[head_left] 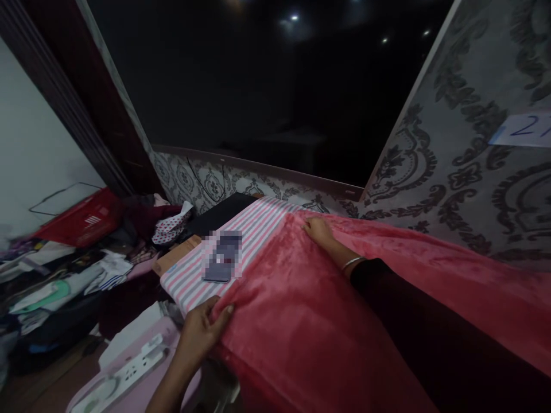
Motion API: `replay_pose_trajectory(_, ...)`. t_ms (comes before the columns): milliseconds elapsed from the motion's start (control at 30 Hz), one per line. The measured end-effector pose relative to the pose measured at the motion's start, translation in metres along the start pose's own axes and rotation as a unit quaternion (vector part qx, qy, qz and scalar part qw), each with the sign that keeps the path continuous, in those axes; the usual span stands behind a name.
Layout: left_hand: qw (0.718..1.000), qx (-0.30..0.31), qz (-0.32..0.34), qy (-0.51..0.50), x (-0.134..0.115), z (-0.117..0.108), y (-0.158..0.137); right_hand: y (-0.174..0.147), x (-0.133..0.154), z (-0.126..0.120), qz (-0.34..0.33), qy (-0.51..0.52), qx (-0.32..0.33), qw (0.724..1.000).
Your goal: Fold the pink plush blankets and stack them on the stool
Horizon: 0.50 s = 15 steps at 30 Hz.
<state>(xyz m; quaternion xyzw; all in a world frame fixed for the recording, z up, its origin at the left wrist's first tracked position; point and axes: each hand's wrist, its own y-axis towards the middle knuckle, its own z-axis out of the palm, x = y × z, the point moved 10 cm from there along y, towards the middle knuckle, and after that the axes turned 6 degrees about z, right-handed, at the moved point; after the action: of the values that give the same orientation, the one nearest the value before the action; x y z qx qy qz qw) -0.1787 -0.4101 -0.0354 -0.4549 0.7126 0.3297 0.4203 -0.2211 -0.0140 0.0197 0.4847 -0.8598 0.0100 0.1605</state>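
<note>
A plush red blanket (297,298) lies spread over a board with a pink, grey and white striped cover (269,215). My left hand (200,327) pinches the blanket's near left edge between thumb and fingers. Farther back, close to the wall, my right hand (319,232) is closed on the blanket near its far left corner; its fingertips are partly hidden in the pile. Between the blanket's left edge and the end of the board lies a dark phone-like slab (224,267), partly blurred out, on the stripes.
A large dark screen (267,86) hangs on the patterned wall (465,172). Left of the board are heaped clothes (55,292) and a red basket (84,221). A white power strip (124,373) rests on a pink stool-like surface (167,338) by my left forearm.
</note>
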Motion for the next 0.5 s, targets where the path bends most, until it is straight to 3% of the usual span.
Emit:
replay_pose_trajectory(267,0.998,-0.022,-0.024,0.057,-0.009,-0.006,-0.002,0.027,-0.021,0.000,0.058,0.016,-0.019,0.998)
replay_pose_trajectory(500,0.996,-0.034,-0.011,0.077,-0.002,-0.006,-0.001,0.032,-0.023,0.016,0.045,0.020,0.000,0.999)
